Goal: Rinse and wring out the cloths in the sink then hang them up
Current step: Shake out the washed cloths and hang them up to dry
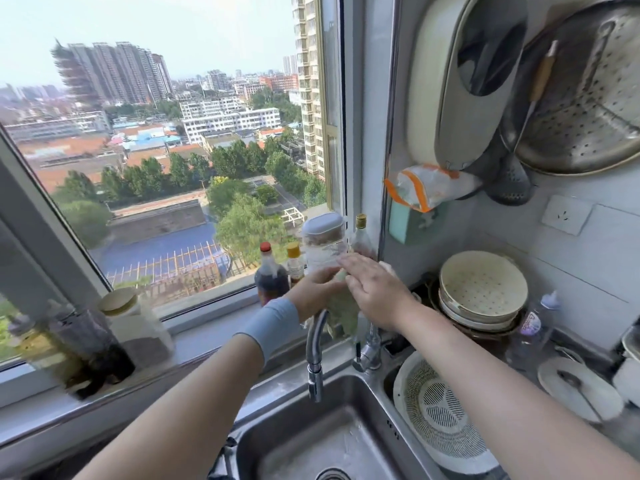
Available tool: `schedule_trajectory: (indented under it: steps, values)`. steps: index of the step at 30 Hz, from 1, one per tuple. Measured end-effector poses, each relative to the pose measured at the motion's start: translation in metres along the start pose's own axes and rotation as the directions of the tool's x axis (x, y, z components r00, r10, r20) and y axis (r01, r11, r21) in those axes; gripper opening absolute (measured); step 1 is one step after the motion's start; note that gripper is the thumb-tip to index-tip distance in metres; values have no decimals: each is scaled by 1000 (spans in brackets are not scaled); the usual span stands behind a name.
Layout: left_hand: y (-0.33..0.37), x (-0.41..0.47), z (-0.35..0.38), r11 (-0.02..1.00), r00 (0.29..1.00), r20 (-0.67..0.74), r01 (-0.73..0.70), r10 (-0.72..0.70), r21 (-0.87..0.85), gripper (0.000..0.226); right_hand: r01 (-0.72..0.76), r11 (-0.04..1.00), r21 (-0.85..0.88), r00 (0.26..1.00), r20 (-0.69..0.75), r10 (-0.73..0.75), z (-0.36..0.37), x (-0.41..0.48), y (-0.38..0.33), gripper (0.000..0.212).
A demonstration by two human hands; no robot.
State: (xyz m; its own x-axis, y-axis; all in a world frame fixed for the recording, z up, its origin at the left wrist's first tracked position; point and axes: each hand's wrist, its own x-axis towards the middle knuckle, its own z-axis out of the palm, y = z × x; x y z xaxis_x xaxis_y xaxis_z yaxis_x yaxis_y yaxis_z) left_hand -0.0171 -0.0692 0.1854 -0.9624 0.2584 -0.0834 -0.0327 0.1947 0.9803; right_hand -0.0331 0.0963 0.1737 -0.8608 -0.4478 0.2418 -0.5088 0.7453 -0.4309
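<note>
Now | pale green cloth draped over the arch of the faucet above the sink, long axis hanging straight down | right hand flat on its top, fingers straight, gripping nothing | left hand touching from the left, grip hidden, cannot tell | both hands equally near.

What we find along the sill and wall

On the windowsill we see a red-capped dark bottle, a yellow-capped bottle just beside it, a clear lidded container and a gold-capped bottle. Lidded jars stand farther left. At right, a cream colander tops stacked bowls. A perforated metal tray hangs above a wall socket.
</note>
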Motion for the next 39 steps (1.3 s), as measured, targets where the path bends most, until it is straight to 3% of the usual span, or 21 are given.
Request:
schedule_trajectory:
  steps: [2,3,5,7,10,14,18,22,24,28,33,39]
  values:
    - [2,4,-1,996,999,-32,17,-14,83,34,-41,998,-43,999,-3,41,-6,-2,14,48]
    - [2,7,0,973,995,-99,14,10,231,39,-51,996,-69,999,-11,51,-8,-2,18,46]
    - [4,9,2,829,965,-226,14,136,559,45,-67,981,-183,997,-43,60,-11,3,18,46]
    - [7,7,3,754,947,-234,-12,219,657,41,-62,971,-231,998,-39,54,-13,9,12,52]
    - [11,2,6,742,969,-80,-123,232,659,36,-6,988,-155,999,38,12,-10,8,12,53]
    - [21,4,15,754,978,32,-181,207,631,46,-105,964,-244,989,77,128,-16,6,18,56]
    - [18,-1,7,894,998,-47,-9,33,448,61,-82,958,-276,993,60,102,-22,11,-4,56]
    - [1,-28,-38,830,970,-232,72,70,553,52,26,999,-30,995,-93,-29,-12,9,-47,42]
    - [-13,-51,-65,818,952,-303,139,45,558,42,97,987,132,992,-89,-86,1,10,-77,31]
    - [-59,-105,-112,771,915,-387,329,-118,545,38,67,951,300,988,111,-105,50,15,-133,20]
    - [-137,-170,-161,679,850,-437,508,-294,530,42,-53,970,236,896,440,-58,151,10,-175,27]
    - [-214,-210,-207,594,802,-448,595,-394,541,33,-141,981,135,784,620,27,261,7,-205,30]
